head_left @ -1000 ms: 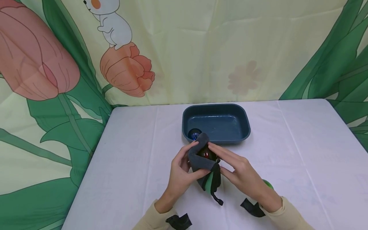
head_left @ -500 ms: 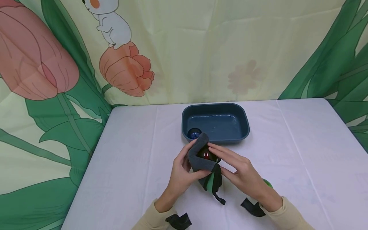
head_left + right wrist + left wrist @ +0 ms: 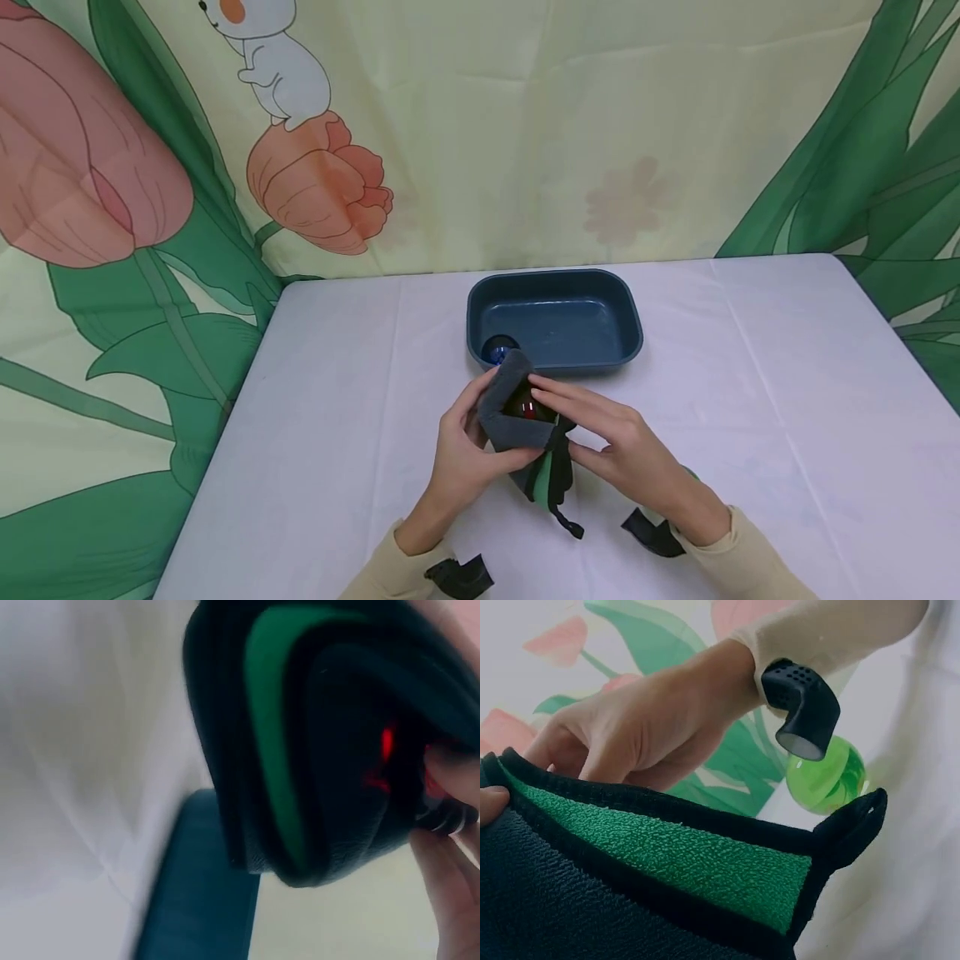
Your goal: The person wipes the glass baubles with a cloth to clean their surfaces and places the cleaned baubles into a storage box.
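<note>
Left hand [image 3: 465, 450]: fingers and thumb curled round a folded grey cloth [image 3: 517, 432], gripping it. Right hand [image 3: 637, 442]: fingers and thumb bent against the opposite side, pinching the cloth, with fingertips on a dark red ball [image 3: 528, 408]. The ball sits in the cloth's open fold, partly covered. The cloth's green inner face shows between black edges; a black loop [image 3: 866, 821] projects from one corner. A black mount [image 3: 459, 577] is fixed at each sleeve. Near the right wrist is a green ball [image 3: 825, 780], mostly hidden by the forearm in the head view. Beyond the hands, a blue tray [image 3: 573, 325] stands on the white table [image 3: 330, 400], a blue ball [image 3: 499, 344] in its near left corner. Behind hangs a floral backdrop [image 3: 465, 150].
</note>
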{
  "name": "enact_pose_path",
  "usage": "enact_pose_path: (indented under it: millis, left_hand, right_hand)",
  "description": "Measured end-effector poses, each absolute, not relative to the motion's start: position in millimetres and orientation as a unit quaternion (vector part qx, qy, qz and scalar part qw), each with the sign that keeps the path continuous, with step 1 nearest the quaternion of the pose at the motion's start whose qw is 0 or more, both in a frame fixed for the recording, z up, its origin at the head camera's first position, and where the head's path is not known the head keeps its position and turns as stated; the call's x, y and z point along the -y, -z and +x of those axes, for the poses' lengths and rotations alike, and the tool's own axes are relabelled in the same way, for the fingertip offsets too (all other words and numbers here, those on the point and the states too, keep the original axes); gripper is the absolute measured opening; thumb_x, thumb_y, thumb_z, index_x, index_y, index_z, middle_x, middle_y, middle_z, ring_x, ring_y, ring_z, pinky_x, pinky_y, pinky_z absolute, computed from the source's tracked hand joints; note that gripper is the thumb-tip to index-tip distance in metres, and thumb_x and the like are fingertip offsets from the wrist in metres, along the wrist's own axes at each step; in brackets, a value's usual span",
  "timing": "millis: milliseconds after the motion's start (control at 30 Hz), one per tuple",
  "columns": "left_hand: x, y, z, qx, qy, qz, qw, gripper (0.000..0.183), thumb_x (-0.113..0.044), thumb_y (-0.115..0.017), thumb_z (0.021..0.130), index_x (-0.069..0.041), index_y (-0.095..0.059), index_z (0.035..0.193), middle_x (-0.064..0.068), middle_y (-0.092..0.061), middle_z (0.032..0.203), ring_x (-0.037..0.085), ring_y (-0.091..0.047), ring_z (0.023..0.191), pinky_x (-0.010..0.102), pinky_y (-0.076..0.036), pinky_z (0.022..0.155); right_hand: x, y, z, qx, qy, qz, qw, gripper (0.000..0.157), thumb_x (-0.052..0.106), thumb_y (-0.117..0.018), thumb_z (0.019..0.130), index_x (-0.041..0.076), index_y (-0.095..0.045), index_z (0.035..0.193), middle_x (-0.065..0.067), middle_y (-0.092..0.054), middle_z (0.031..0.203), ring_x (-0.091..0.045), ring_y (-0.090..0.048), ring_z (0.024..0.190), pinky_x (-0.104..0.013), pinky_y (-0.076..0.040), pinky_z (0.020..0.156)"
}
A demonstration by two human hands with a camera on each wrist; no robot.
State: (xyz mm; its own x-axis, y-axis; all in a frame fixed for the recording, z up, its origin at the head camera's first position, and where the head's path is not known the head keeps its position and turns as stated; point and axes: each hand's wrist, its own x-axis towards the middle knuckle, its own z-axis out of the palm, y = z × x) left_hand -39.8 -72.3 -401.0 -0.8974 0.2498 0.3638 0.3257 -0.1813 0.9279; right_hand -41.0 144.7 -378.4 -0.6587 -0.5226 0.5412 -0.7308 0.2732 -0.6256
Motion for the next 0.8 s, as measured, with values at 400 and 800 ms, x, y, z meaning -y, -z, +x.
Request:
enact_pose_path:
  millis: [400, 800]
  left_hand:
    - [75.5, 402.7, -40.8, 0.638, 0.735, -0.230, 0.011, 0.079, -0.008, -0.081, 0.081, -0.005, -0.040, 0.149, 0.021, -0.049, 0.143, 0.023, -0.054, 0.130, 0.033, -0.046, 0.105]
    - [78.1, 406.0, -42.4, 0.644, 0.729, -0.233, -0.003, 0.080, -0.004, -0.081, 0.080, -0.007, -0.040, 0.149, 0.019, -0.048, 0.145, 0.025, -0.055, 0.129, 0.034, -0.046, 0.106]
  right_hand:
    - [-138.8, 380.2, -48.0, 0.764, -0.409, 0.451, 0.213, 0.038, 0.026, -0.048, 0.105, 0.003, -0.064, 0.130, -0.012, -0.061, 0.138, -0.021, -0.054, 0.132, -0.024, -0.040, 0.108]
    - [-141.6, 379.4, -45.1, 0.788, -0.487, 0.357, 0.115, 0.078, -0.018, -0.080, 0.068, 0.006, -0.058, 0.139, -0.012, -0.061, 0.137, -0.012, -0.056, 0.128, -0.016, -0.045, 0.099]
